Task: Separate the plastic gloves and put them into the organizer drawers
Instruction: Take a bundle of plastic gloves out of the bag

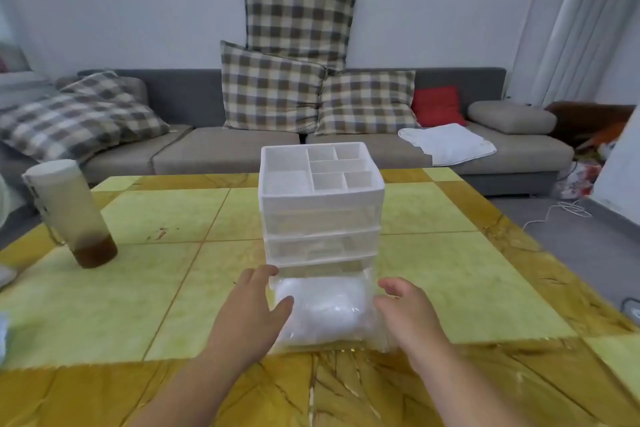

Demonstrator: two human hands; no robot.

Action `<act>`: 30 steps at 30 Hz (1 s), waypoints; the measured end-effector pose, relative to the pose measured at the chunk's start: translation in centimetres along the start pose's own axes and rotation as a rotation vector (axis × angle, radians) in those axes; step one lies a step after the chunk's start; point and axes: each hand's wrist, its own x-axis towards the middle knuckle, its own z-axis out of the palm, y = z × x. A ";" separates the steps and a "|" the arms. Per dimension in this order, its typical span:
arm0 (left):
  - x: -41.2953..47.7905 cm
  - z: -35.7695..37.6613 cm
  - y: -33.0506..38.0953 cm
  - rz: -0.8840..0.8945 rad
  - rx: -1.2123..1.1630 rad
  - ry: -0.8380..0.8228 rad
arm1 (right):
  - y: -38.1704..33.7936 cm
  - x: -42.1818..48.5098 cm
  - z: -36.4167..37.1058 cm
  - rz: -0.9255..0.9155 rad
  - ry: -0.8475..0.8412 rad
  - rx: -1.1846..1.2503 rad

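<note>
Your left hand (254,305) and right hand (407,310) flank the bundled plastic gloves (325,312) before the organizer (322,218), fingers loose, gripping nothing. Upper drawers look empty; separating apparently unstarted.

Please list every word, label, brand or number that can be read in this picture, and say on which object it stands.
No text can be read here.
Tall cup: a few dark marks on its side, too blurred to read.
Organizer and bag of plastic gloves: no print visible.
</note>
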 end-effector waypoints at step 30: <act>1.4 3.6 0.0 0.323 0.047 -0.079 | -0.3 1.3 3.1 0.301 -0.343 0.296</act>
